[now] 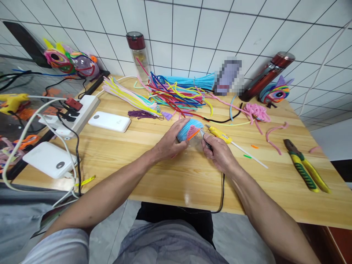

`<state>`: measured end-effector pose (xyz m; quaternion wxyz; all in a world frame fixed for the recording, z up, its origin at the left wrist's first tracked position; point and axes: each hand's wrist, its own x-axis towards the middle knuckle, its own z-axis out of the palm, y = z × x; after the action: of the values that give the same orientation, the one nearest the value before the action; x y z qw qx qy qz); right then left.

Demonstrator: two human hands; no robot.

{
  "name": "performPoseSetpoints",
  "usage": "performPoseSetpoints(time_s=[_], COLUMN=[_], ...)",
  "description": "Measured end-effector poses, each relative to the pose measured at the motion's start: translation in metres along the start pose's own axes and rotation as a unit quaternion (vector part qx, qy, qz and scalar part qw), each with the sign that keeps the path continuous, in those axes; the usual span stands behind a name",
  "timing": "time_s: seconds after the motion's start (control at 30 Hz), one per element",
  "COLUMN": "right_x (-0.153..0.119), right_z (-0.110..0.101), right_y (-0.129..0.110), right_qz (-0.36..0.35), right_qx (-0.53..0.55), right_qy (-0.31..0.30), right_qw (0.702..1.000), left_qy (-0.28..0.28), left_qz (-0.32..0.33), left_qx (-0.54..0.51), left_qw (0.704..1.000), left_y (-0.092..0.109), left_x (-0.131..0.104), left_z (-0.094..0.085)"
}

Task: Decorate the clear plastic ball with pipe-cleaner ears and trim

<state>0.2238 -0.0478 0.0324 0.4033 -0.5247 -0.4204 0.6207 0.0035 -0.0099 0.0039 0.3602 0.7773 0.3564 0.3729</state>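
Note:
Near the middle of the wooden table, my left hand [172,142] is wrapped round the left side of a rounded craft piece [189,129], covered with blue strips and a pink patch edged in orange. Its lower right part looks clear. My right hand [218,151] grips a small metal-tipped tool [205,139], whose tip touches or nearly touches the piece's right side; the fingers hide most of the tool. Just beyond my right hand lies a yellow glue gun [219,134] with a white glue stick [249,155] in its back end.
Behind the hands lies a heap of coloured pipe cleaners [176,93]. Pliers [305,167] rest at the right. At the left are a power strip [82,115] and white power banks [109,121] with cables. Two bottles [268,76] stand by the tiled wall.

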Motion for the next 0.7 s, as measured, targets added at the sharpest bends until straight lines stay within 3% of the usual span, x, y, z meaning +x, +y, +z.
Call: performPoseSetpoints(time_s=[0.7], right_x=[-0.0003], right_z=[-0.0002], right_y=[-0.0004], right_qz=[-0.008], right_qx=[-0.004], right_qy=[-0.004], right_qw=[1.000], left_qy=[-0.049], left_qz=[0.019], left_qx=[-0.002], left_qw=[0.999], left_y=[-0.0066], left_x=[0.0021], left_z=[-0.0075])
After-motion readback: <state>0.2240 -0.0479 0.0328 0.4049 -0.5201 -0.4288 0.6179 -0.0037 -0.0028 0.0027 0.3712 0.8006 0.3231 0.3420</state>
